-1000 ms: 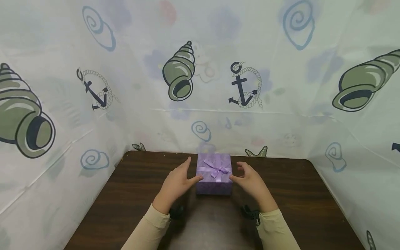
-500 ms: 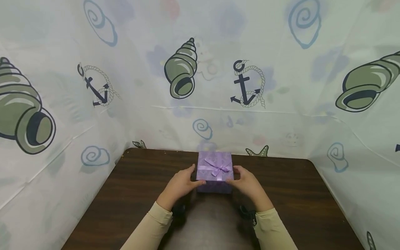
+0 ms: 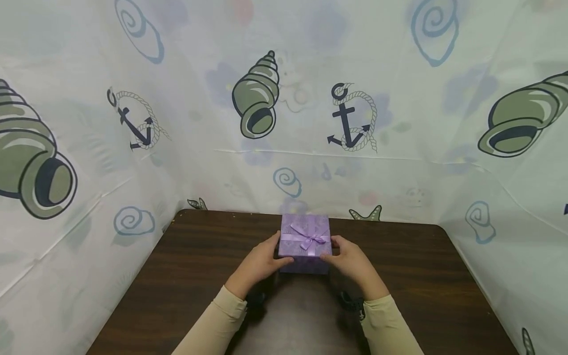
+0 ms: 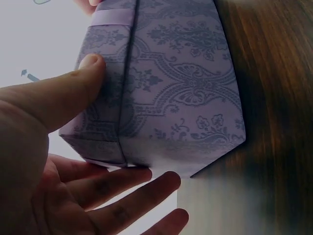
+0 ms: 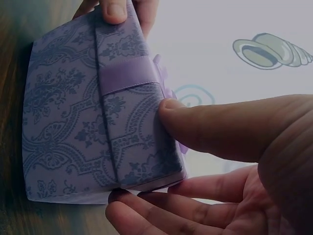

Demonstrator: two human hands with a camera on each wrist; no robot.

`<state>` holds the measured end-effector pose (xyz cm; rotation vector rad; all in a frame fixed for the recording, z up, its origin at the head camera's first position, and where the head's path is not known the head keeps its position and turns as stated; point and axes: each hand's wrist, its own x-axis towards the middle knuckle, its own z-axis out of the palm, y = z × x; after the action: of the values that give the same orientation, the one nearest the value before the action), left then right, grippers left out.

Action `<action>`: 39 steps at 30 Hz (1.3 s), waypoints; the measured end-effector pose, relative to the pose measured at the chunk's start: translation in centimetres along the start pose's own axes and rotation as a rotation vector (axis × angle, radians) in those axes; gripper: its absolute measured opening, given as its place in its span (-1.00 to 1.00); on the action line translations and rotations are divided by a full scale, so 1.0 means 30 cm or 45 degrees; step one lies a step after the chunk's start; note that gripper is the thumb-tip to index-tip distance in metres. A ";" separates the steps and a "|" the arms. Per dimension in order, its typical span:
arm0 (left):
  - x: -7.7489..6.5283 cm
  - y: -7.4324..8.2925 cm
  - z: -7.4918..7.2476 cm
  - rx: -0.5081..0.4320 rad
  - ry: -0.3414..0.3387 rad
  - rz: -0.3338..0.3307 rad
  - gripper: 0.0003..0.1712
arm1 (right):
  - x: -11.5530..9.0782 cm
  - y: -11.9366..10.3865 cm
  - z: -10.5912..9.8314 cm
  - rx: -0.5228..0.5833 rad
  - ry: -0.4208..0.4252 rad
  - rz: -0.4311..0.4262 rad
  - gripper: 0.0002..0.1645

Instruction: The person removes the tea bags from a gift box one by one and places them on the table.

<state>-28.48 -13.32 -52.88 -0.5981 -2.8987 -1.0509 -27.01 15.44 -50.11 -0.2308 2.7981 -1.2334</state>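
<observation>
A purple patterned gift box (image 3: pixel 305 265) stands at the far middle of the table. Its lid (image 3: pixel 290 249) carries a lilac ribbon tied in a bow (image 3: pixel 311 238). My left hand (image 3: pixel 256 262) grips the lid at its left end, thumb on the front face and fingers along the side. On the other end, my right hand (image 3: pixel 356 264) holds the lid likewise, its thumb by the front top edge in the right wrist view. The seam between lid and box body (image 4: pixel 181 78) shows as a thin dark line in both wrist views.
The dark wood-grain table (image 3: pixel 186 286) ends just behind the box. A white curtain (image 3: pixel 199 148) printed with shells and anchors surrounds it at the back and both sides. A grey area (image 3: pixel 301 315) lies on the tabletop between the forearms.
Both hands have closed in from beside the box onto the lid's two ends, thumbs now at its front. Over the last half second they have hardly moved.
</observation>
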 end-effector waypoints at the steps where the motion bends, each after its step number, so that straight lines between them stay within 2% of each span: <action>1: 0.000 0.000 0.000 0.002 0.011 0.010 0.15 | -0.001 -0.002 -0.001 -0.009 0.001 -0.012 -0.27; 16: 0.003 0.010 -0.021 0.028 0.013 0.028 0.17 | -0.009 -0.023 -0.020 0.023 0.001 -0.048 -0.31; 26: -0.018 0.004 -0.031 0.011 0.007 -0.018 0.20 | -0.014 -0.023 -0.002 0.066 0.013 -0.056 -0.32; 34: -0.024 0.024 -0.049 -0.028 0.056 0.053 0.15 | -0.021 -0.036 -0.013 0.074 0.063 -0.099 -0.27; 39: -0.023 0.033 -0.060 -0.017 0.090 0.063 0.15 | -0.025 -0.051 -0.029 0.109 0.064 -0.106 -0.23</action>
<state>-27.73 -13.98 -50.98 -0.6169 -2.8038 -1.0633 -26.23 15.17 -48.38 -0.3177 2.7960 -1.3926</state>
